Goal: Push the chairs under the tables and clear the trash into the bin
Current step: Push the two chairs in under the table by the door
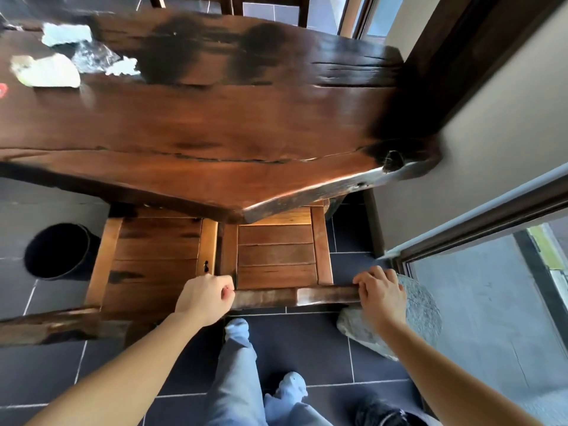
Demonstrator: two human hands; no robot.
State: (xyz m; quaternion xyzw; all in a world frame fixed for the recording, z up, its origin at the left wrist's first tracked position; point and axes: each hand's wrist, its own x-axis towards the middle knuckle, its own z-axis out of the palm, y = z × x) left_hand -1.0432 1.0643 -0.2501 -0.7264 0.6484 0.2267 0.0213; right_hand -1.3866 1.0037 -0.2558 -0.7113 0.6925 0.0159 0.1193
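Observation:
A wooden chair [276, 256] stands partly under the dark slab table [215, 124], its slatted seat half hidden by the table edge. My left hand [204, 298] grips the left end of its top back rail [295, 296]. My right hand [379, 295] grips the right end of the same rail. A second wooden chair [156, 256] stands right beside it on the left, also partly under the table. Crumpled paper and wrapper trash [52, 70] lies on the table's far left. A black bin [60, 250] stands on the floor at the left.
A grey stone [421, 315] lies on the floor by my right hand. A wall and a glass door frame [479, 222] close in on the right. Dark tiled floor [307, 348] lies under my feet. More chair legs show beyond the table.

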